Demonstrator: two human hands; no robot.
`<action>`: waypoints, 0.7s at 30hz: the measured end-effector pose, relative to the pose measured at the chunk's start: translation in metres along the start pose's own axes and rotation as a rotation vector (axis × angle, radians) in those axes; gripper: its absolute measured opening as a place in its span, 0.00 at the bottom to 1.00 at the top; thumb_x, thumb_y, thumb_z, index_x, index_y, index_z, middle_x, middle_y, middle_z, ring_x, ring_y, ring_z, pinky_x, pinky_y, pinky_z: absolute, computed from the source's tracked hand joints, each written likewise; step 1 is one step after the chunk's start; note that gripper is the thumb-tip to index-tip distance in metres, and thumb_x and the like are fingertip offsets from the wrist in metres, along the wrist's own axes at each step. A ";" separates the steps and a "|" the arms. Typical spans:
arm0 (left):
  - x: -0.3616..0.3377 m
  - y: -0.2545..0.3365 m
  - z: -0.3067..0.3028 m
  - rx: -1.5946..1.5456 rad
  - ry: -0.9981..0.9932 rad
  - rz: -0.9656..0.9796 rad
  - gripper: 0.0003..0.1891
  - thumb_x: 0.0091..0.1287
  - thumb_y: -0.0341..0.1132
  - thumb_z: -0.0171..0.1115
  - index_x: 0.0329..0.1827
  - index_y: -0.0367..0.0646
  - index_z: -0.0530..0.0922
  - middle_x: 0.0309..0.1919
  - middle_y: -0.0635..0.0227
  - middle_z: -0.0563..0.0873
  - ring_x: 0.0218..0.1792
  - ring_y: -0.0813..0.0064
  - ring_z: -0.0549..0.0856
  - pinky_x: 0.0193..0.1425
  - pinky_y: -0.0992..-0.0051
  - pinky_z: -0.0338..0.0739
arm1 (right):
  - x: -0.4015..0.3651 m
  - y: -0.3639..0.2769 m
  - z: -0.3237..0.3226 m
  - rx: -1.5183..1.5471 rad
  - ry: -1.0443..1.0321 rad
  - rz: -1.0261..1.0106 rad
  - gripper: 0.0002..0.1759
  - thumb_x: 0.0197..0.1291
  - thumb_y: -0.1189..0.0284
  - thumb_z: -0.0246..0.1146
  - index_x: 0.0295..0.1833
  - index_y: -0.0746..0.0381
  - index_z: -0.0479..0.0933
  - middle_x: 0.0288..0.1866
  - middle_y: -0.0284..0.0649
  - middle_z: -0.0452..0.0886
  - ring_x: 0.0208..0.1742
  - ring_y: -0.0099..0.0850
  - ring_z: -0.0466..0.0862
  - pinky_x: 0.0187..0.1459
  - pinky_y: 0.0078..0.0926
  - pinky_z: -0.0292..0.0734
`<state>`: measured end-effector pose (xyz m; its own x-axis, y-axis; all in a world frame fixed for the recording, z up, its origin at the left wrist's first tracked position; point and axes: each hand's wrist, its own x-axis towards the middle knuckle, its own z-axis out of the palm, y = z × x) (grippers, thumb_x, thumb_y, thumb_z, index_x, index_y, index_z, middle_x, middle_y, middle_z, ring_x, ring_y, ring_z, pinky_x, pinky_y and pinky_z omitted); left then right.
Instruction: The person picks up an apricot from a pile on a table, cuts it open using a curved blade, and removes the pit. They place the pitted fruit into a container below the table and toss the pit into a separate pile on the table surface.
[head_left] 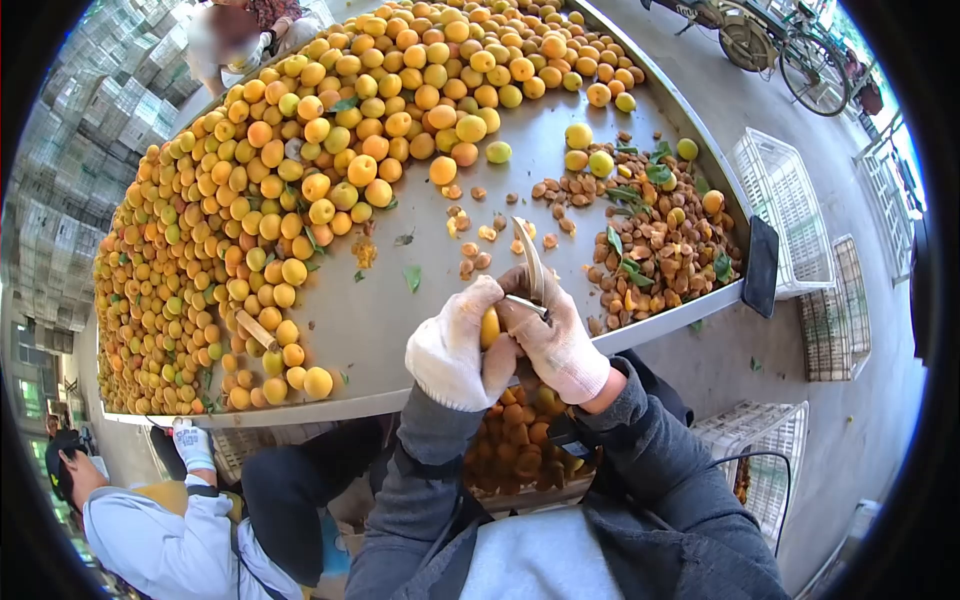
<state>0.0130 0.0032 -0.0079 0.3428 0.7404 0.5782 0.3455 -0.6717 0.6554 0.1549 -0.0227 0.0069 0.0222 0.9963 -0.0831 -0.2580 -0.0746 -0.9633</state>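
Observation:
Both my hands wear white work gloves and meet over the table's near edge. My left hand (452, 348) is closed around an apricot (490, 327), only partly visible between the gloves. In my right hand (562, 345), whose glove fingers are stained brown, a small knife with a curved blade (529, 250) is gripped, its tip pointing up and away. Part of the metal lies right beside the fruit; whether it cuts the flesh is hidden by my fingers. Below the hands, a crate of split apricots (510, 450) stands in front of my body.
Whole apricots (300, 170) are heaped across the left and back of the metal table (385, 330). Brown pits with leaves (660, 240) pile up at right. A dark flat device (761, 267) sits on the table's right edge, near plastic crates (785, 205). A co-worker (170, 530) sits at left.

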 end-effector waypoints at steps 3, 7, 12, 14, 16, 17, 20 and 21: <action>-0.005 -0.009 0.003 -0.460 0.151 -0.307 0.20 0.71 0.42 0.55 0.57 0.35 0.74 0.40 0.56 0.85 0.34 0.63 0.85 0.42 0.68 0.80 | -0.002 0.009 0.008 -0.199 0.083 -0.185 0.11 0.66 0.78 0.55 0.53 0.65 0.70 0.37 0.36 0.80 0.35 0.21 0.80 0.36 0.20 0.77; 0.003 -0.001 -0.012 -1.391 0.252 -0.846 0.30 0.74 0.61 0.45 0.58 0.42 0.75 0.25 0.69 0.79 0.16 0.77 0.70 0.16 0.74 0.67 | -0.002 -0.022 0.004 0.261 0.109 0.246 0.13 0.67 0.75 0.53 0.56 0.62 0.70 0.30 0.37 0.80 0.11 0.20 0.71 0.10 0.17 0.64; -0.014 -0.007 -0.018 -0.997 -0.173 -0.484 0.38 0.72 0.67 0.44 0.65 0.39 0.72 0.46 0.58 0.81 0.27 0.70 0.80 0.26 0.70 0.78 | 0.004 -0.035 -0.029 0.120 0.106 0.182 0.13 0.67 0.75 0.55 0.55 0.62 0.71 0.30 0.36 0.80 0.11 0.19 0.70 0.09 0.15 0.60; -0.021 -0.017 -0.018 -0.820 -0.280 -0.454 0.37 0.68 0.64 0.56 0.68 0.41 0.70 0.58 0.53 0.76 0.34 0.70 0.83 0.33 0.70 0.82 | 0.004 -0.032 -0.030 0.031 0.058 0.180 0.11 0.67 0.75 0.55 0.54 0.63 0.73 0.30 0.35 0.80 0.12 0.17 0.69 0.11 0.14 0.60; -0.023 -0.016 -0.011 -1.031 -0.206 -0.675 0.39 0.67 0.67 0.55 0.67 0.40 0.71 0.55 0.56 0.78 0.33 0.71 0.84 0.30 0.72 0.81 | 0.006 -0.022 -0.021 -0.068 -0.074 0.116 0.10 0.66 0.75 0.58 0.51 0.65 0.76 0.31 0.34 0.80 0.21 0.18 0.76 0.23 0.16 0.72; -0.023 -0.015 -0.008 -1.230 -0.116 -0.892 0.40 0.66 0.69 0.53 0.66 0.40 0.72 0.51 0.58 0.80 0.33 0.73 0.84 0.27 0.75 0.80 | 0.007 -0.023 -0.013 -0.144 -0.146 0.079 0.09 0.65 0.76 0.60 0.49 0.66 0.78 0.32 0.34 0.81 0.33 0.23 0.82 0.38 0.21 0.79; -0.017 -0.002 -0.005 -1.258 -0.132 -1.075 0.30 0.71 0.63 0.51 0.60 0.44 0.74 0.39 0.66 0.83 0.26 0.76 0.81 0.20 0.79 0.73 | 0.016 -0.007 -0.006 -0.553 -0.230 -0.368 0.09 0.66 0.76 0.62 0.49 0.66 0.81 0.34 0.34 0.82 0.43 0.25 0.84 0.48 0.25 0.78; -0.016 -0.003 -0.005 -1.254 -0.083 -1.199 0.26 0.73 0.59 0.51 0.58 0.45 0.75 0.39 0.65 0.83 0.26 0.77 0.80 0.21 0.79 0.72 | 0.015 -0.008 -0.007 -0.554 -0.231 -0.363 0.09 0.66 0.76 0.62 0.49 0.66 0.81 0.34 0.34 0.82 0.43 0.25 0.84 0.48 0.25 0.78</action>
<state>0.0020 -0.0067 -0.0163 0.4789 0.7417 -0.4695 -0.3974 0.6601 0.6374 0.1639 -0.0069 0.0119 -0.2082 0.9414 0.2653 0.2586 0.3146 -0.9133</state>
